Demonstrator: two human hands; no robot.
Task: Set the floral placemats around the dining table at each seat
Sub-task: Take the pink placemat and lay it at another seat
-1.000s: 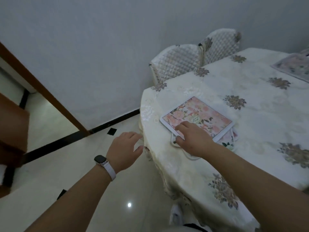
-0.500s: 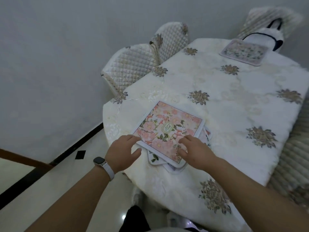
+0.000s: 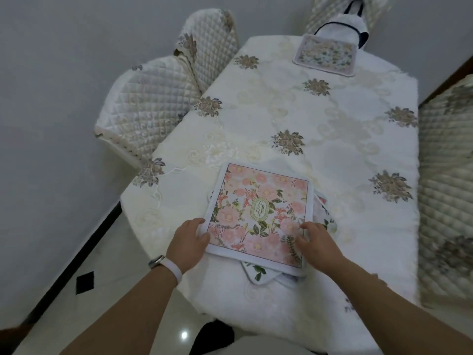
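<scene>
Placemat stack on table

A pink placemat, square and white-bordered with rose blooms and a green oval badge in the middle, lies flat on a loose stack of placemats at the near end of the dining table. Corners of the lower ones poke out from under it. The left hand grips its near left edge. A paler placemat lies flat at the far end.
</scene>
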